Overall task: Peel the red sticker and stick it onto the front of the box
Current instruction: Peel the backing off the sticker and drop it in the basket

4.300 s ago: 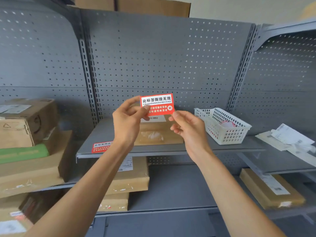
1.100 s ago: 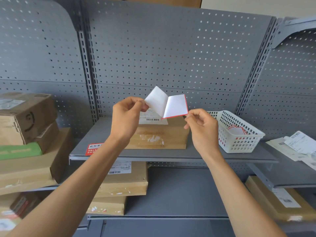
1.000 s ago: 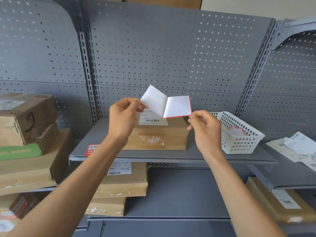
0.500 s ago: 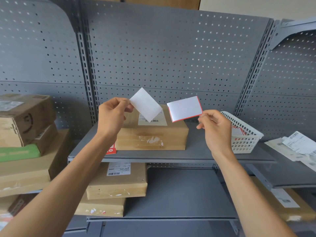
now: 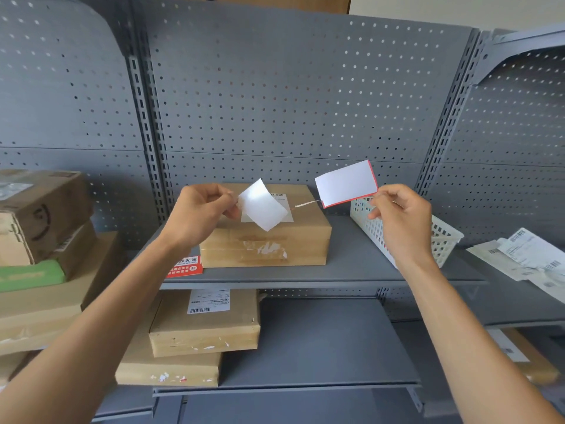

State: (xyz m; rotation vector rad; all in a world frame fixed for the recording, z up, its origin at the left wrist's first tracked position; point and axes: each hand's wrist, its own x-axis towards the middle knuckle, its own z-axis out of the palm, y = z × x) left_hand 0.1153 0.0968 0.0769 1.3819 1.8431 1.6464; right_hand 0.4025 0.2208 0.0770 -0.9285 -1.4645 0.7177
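My right hand (image 5: 397, 223) pinches the red sticker (image 5: 345, 183) by its lower right corner, white adhesive back toward me, only a thin red edge showing. A thin strand trails from its lower left corner. My left hand (image 5: 198, 214) pinches the separated white backing paper (image 5: 263, 205), which hangs tilted over the box. The cardboard box (image 5: 266, 237) lies flat on the grey middle shelf (image 5: 351, 267), a white shipping label on top and torn tape marks on its front face. Both hands hover in front of and slightly above the box.
A second red sticker (image 5: 185, 267) lies on the shelf at the box's left front corner. A white plastic basket (image 5: 440, 237) stands right of the box. More cardboard boxes (image 5: 204, 322) are stacked below and at left (image 5: 39, 215). Loose paper labels (image 5: 526, 258) lie at right.
The sticker and backing, joined like an open book a second ago, are fully separated. My hands have drawn further apart, the left with the backing, the right with the sticker.
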